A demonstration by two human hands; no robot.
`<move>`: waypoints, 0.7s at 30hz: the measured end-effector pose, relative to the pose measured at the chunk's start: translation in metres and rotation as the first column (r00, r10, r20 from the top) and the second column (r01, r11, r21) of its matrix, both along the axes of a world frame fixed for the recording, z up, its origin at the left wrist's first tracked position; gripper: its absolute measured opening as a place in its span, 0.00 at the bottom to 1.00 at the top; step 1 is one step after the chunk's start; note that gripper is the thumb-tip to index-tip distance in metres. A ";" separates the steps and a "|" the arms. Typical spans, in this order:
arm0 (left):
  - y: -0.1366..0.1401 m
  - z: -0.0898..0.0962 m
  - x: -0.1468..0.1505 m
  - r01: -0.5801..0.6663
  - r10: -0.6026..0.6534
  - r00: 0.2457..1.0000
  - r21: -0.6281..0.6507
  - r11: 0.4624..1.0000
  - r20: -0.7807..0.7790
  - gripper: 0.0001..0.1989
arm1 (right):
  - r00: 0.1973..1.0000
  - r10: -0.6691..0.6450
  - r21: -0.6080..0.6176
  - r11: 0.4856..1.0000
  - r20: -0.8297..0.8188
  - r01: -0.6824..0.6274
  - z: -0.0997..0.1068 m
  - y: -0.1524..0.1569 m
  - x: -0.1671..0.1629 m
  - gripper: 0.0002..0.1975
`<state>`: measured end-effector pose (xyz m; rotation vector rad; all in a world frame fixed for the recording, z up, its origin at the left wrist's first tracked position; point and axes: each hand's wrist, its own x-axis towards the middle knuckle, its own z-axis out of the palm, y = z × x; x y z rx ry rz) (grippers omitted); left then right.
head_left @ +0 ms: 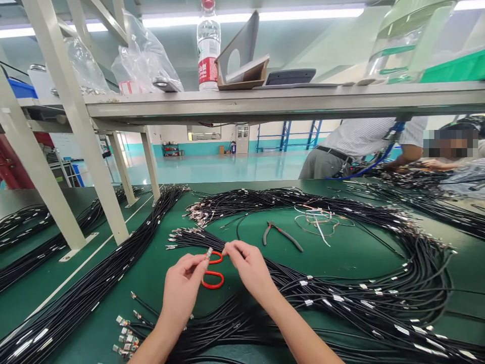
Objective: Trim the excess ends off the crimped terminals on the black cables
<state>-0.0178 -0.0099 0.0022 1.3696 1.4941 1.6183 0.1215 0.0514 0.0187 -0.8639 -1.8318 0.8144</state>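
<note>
My left hand [183,288] is closed in a pinch on a small silvery cable connector [209,252], its tip pointing up. Fingers pressed together, my right hand [250,268] is just to the right, over the edge of a black cable bundle [200,237]; what it pinches is too small to make out. Between and below the hands lie red-handled scissors [213,280], partly covered. Another bundle with metal connector ends [127,338] runs under my forearms.
Grey-handled pliers [282,236] and a loose tangle of thin wire [322,222] lie farther back on the green table [235,232]. A long cable bundle [132,250] stretches along the left by the shelf legs [81,126]. Two people work at the back right.
</note>
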 end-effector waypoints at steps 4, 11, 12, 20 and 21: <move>0.007 0.003 -0.022 -0.095 0.100 0.994 -0.103 0.990 0.041 0.15 | 0.941 -0.311 0.119 0.948 0.133 0.296 -0.006 0.018 0.015 0.16; -0.020 -0.011 -0.076 -0.292 0.198 0.900 -0.201 0.935 -0.389 0.24 | 0.818 -0.470 0.290 0.876 0.332 0.386 -0.017 0.036 0.027 0.11; -0.028 -0.015 -0.081 -0.352 0.188 0.829 -0.230 0.908 -0.526 0.18 | 0.797 -0.478 0.316 0.871 0.370 0.376 -0.018 0.035 0.027 0.10; -0.060 -0.028 -0.071 -0.528 -0.098 0.318 -0.262 0.808 -0.943 0.17 | 0.645 -0.478 0.455 0.863 0.597 0.218 -0.047 0.040 0.009 0.04; -0.058 -0.027 -0.069 -0.514 -0.099 0.304 -0.250 0.820 -0.948 0.17 | 0.631 -0.483 0.464 0.860 0.608 0.211 -0.050 0.041 0.007 0.05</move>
